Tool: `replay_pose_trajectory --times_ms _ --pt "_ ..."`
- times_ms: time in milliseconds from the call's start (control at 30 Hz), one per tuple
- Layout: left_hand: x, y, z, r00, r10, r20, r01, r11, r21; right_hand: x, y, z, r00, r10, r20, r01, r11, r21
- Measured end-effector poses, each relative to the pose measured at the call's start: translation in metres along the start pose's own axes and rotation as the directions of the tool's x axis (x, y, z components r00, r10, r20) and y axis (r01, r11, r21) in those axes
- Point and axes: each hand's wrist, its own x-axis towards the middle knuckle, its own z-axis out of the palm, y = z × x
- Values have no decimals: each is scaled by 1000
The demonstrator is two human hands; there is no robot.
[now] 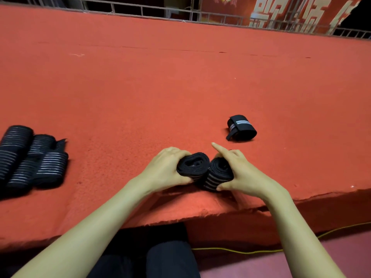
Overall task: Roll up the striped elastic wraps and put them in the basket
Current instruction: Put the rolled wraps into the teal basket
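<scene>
Here, left hand (pixel 165 169), right hand (pixel 242 174), gripping wraps (pixel 217 175)

Red felt table (pixel 180 81), metal railing (pixel 140 11), red banner (pixel 281 15) behind.

just one head-worn wide-angle view, looking forward and down over the person's own forearms, left hand (pixel 166 168) and right hand (pixel 242 174) close up in the lower middle, red carpeted surface (pixel 180 81) stretching away beyond the hands, railing (pixel 142 10) far past them at the top edge
</scene>
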Motion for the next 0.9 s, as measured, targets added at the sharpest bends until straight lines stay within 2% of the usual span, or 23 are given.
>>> replay_pose_trajectory --times_ms 67,133,267,367,500,667,800,900 --pt "-2 2 1 997 -71 -32 71 997 -23 -1 -1 2 997 19 -77 -24 997 -71" --pt "-6 1 1 990 -135 -39 131 988 -79 -4 -9 0 996 28 -88 -39 991 -126" --pt "-21 -1 -6 985 -158 -71 151 984 -96 -6 -31 1 994 34 -99 -59 962 -265" --pt "-48 -7 -22 968 -221 -120 198 964 -175 -7 -47 13 988 17 -156 -51 975 -215" --pt "-112 -25 -57 927 -312 -209 273 942 -197 2 -92 39 978 -96 -185 71 988 -137" --pt "-208 -45 -106 876 -412 -252 382 910 -159 16 -170 83 957 -258 -129 259 966 -10" --pt "-285 -55 -139 795 -537 -281 523 842 -132 20 -234 125 918 -394 -34 395 918 31" --pt "-346 -65 -156 709 -644 -287 644 757 -107 19 -277 159 871 -489 51 486 872 57"
